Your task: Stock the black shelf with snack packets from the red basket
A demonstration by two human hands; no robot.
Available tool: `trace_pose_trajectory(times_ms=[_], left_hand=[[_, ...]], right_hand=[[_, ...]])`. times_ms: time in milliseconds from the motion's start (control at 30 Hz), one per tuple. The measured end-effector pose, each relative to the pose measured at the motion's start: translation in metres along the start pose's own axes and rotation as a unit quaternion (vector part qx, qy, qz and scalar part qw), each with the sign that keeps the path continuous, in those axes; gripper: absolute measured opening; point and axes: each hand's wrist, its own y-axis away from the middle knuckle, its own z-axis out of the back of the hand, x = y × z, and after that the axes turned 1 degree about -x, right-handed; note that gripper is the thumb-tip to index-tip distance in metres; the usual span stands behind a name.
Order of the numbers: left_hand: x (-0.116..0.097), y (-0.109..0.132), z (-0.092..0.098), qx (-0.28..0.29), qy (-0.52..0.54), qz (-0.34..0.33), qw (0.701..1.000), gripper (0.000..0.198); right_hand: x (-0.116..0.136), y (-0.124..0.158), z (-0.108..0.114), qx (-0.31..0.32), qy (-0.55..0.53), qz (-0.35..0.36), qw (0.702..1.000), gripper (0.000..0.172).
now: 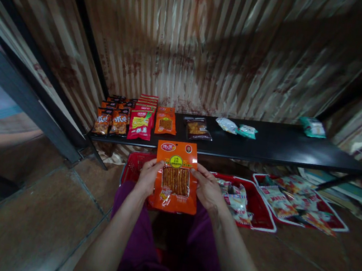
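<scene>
Holding a flat orange plastic snack packet (176,176) with a clear window of brown sticks, the person has it upright above the lap, facing a low black shelf (269,145).

Left hand (148,177): grip clamped on the packet's left edge, thumb on the front. Right hand (207,188): grip clamped on the right edge in the same way. The packet hangs in the air and touches only the two hands. A red plastic basket (133,167) sits on the floor just behind and below it.

Shelf, left end: small brown-and-orange packets (110,122), a red packet (140,125), a matching orange packet (165,123) and a dark packet (197,129), laid close together.

Risks, as judged:
- The film looks glossy and is pinched only at its edges. If one grip loosens, the packet would likely swing or slide down into the basket or lap.
- Pressure across the window could snap the sticks.
- The rows on the shelf are tight. A packet coming in low or skewed could push its neighbours out of line or over the front lip.
- The light is dim and several packets share orange tones, so similar ones could be mixed up.
</scene>
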Motion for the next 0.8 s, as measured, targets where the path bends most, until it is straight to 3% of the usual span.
trace_pose_trajectory(times_ms=[167,533,800], left_hand=[[-0.003,0.002,-0.002,0.012,0.008,0.013,1.000,0.033],[0.001,0.018,0.013,0.120,-0.031,0.096,0.988,0.033],[0.002,0.014,0.014,0.072,-0.006,0.080,0.994,0.032]], right_hand=[[-0.003,-0.005,0.003,-0.026,-0.008,-0.003,1.000,0.032],[-0.001,-0.024,0.011,-0.052,-0.029,-0.011,0.998,0.024],[0.001,-0.015,0.004,-0.015,-0.025,-0.047,0.998,0.029]])
